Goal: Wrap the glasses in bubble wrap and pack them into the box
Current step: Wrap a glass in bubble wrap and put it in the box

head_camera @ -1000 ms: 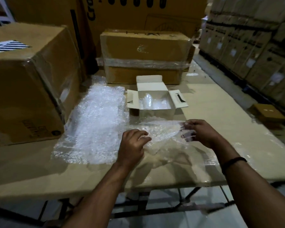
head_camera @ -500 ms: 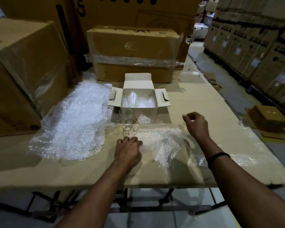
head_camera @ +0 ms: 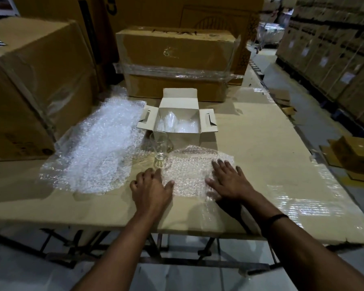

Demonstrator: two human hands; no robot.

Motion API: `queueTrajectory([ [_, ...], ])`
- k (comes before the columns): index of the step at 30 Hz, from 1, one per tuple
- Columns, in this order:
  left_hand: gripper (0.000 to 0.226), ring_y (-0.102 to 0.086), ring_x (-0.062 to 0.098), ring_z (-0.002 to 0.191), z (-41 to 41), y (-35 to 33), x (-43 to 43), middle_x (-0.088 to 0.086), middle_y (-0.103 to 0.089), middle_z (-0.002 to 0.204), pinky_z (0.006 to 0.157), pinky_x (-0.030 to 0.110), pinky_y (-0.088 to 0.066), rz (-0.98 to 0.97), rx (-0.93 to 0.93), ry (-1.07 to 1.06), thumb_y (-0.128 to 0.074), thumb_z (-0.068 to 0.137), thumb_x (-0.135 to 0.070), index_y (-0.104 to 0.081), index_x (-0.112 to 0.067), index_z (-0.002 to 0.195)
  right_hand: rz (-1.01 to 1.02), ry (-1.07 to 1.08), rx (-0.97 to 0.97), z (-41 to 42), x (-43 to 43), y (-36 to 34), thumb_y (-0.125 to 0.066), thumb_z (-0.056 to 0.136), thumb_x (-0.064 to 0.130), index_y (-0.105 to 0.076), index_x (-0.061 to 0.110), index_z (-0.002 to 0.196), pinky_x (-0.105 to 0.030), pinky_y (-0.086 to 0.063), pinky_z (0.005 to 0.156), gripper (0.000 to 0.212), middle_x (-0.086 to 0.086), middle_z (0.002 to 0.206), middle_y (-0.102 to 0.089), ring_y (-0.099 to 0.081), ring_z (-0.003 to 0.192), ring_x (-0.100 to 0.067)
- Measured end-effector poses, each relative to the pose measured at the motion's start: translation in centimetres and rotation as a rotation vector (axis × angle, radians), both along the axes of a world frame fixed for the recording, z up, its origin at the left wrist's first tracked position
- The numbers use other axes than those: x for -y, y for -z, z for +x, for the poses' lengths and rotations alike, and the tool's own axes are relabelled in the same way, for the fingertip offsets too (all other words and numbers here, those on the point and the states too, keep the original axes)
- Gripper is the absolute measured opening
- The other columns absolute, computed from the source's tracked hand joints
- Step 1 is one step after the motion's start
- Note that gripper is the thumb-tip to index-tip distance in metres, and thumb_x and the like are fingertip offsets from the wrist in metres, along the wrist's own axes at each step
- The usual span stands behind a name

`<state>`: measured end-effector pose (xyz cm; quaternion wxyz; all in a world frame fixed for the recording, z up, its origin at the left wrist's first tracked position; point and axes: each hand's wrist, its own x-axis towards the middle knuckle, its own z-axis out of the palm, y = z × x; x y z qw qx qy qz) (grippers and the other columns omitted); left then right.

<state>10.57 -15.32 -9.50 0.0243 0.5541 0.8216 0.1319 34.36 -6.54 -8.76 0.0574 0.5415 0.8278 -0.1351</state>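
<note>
A clear footed glass stands upright on the cardboard-covered table, just in front of the small white box. The box is open with its flaps out and holds wrapped bundles. A sheet of bubble wrap lies flat to the right of the glass. My left hand rests at the sheet's left edge, fingers slightly bent, thumb on the wrap. My right hand presses flat on the sheet's right part with fingers spread.
A larger heap of bubble wrap lies to the left. Big cardboard cartons stand at the left and behind the box. Stacked cartons line the aisle on the right. The table's near edge is close to my arms.
Both hands let go of the crumpled sheet and spread it flat. My right hand opened and came down onto the wrap. The glass, hidden a second ago, now stands in view.
</note>
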Motion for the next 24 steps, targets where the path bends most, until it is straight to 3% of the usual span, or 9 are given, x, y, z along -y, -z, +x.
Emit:
queueTrajectory([
  [4,0.056,-0.039,0.030,0.122,0.6,0.3,0.2,0.003,-0.051,0.133,0.097,0.045,-0.026,-0.038,0.034,-0.171,-0.055,0.080,-0.063,-0.061,-0.024,0.120,-0.009,-0.003,0.055,0.9,-0.6,1.4,-0.016,0.095,0.065,-0.001,0.025,0.155,-0.051,0.001,0.117,0.073,0.003,0.163,0.007,0.004,0.150,-0.018],
  [8,0.021,-0.042,0.029,0.115,0.7,-0.3,-0.5,0.000,-0.058,0.121,0.092,0.041,-0.027,0.025,0.165,-0.210,-0.061,0.084,-0.041,-0.068,-0.031,0.101,-0.002,-0.034,0.128,1.5,-1.4,0.2,-0.024,0.100,0.053,-0.008,0.022,0.155,-0.054,-0.001,0.117,0.065,0.003,0.164,0.001,0.000,0.150,-0.021],
  [10,0.004,-0.049,0.029,0.108,1.1,-0.8,-0.7,0.002,-0.063,0.105,0.084,0.037,-0.031,0.082,0.343,-0.278,-0.060,0.087,-0.029,-0.064,-0.031,0.090,0.073,-0.055,0.143,0.9,-1.3,-0.6,-0.029,0.101,0.046,-0.015,0.019,0.154,-0.053,-0.003,0.117,0.061,-0.001,0.164,-0.005,-0.004,0.150,-0.022],
  [13,0.017,-0.063,0.025,0.082,2.1,-1.4,-0.8,0.005,-0.069,0.088,0.062,0.026,-0.041,0.329,0.748,-0.231,-0.057,0.088,-0.005,-0.061,-0.021,0.085,0.114,-0.106,0.090,-1.1,-0.5,-0.6,-0.034,0.101,0.038,-0.020,0.017,0.152,-0.050,-0.012,0.117,0.057,-0.003,0.163,-0.011,-0.012,0.149,-0.022],
  [15,0.024,-0.060,0.009,0.068,2.7,-2.3,-0.2,0.006,-0.069,0.086,0.053,0.010,-0.039,0.456,0.836,-0.127,-0.056,0.087,0.008,-0.064,-0.014,0.087,0.040,-0.145,0.069,-1.9,0.0,0.1,-0.036,0.100,0.034,-0.031,0.015,0.147,-0.048,-0.022,0.113,0.051,-0.005,0.158,-0.024,-0.025,0.144,-0.024],
  [17,0.029,-0.059,-0.003,0.070,3.0,-2.6,0.2,0.006,-0.068,0.090,0.060,0.003,-0.039,0.523,0.762,0.006,-0.055,0.084,0.015,-0.069,-0.009,0.094,0.046,-0.041,-0.162,-2.2,0.0,-0.2,-0.039,0.100,0.033,-0.051,0.015,0.131,-0.038,-0.035,0.102,0.038,-0.007,0.141,-0.048,-0.046,0.129,-0.026],
  [19,0.036,-0.062,0.008,0.083,3.2,-2.1,0.1,0.007,-0.070,0.094,0.073,0.010,-0.042,0.573,0.599,0.168,-0.056,0.077,0.018,-0.073,-0.007,0.097,0.045,0.238,-0.567,-2.7,-0.3,-1.5,-0.044,0.099,0.042,-0.060,0.015,0.125,-0.030,-0.043,0.094,0.041,-0.007,0.126,-0.063,-0.059,0.116,-0.026],
  [22,0.040,-0.058,0.018,0.090,3.6,-0.9,-0.2,0.006,-0.072,0.094,0.076,0.026,-0.046,0.585,0.435,0.402,-0.057,0.069,0.016,-0.074,-0.007,0.097,-0.175,0.522,-0.917,-4.2,-1.4,-3.8,-0.059,0.079,0.070,-0.048,0.014,0.138,-0.039,-0.054,0.088,0.082,-0.010,0.116,-0.066,-0.067,0.100,-0.028],
  [24,0.039,-0.056,0.017,0.093,4.1,-0.6,0.0,0.004,-0.071,0.098,0.078,0.027,-0.046,0.533,0.422,0.525,-0.064,0.071,0.009,-0.072,-0.009,0.105,-0.266,0.540,-0.925,-5.1,-1.9,-4.3,-0.076,0.075,0.052,-0.032,0.012,0.147,-0.039,-0.059,0.070,0.093,-0.013,0.113,-0.063,-0.070,0.083,-0.028],
])
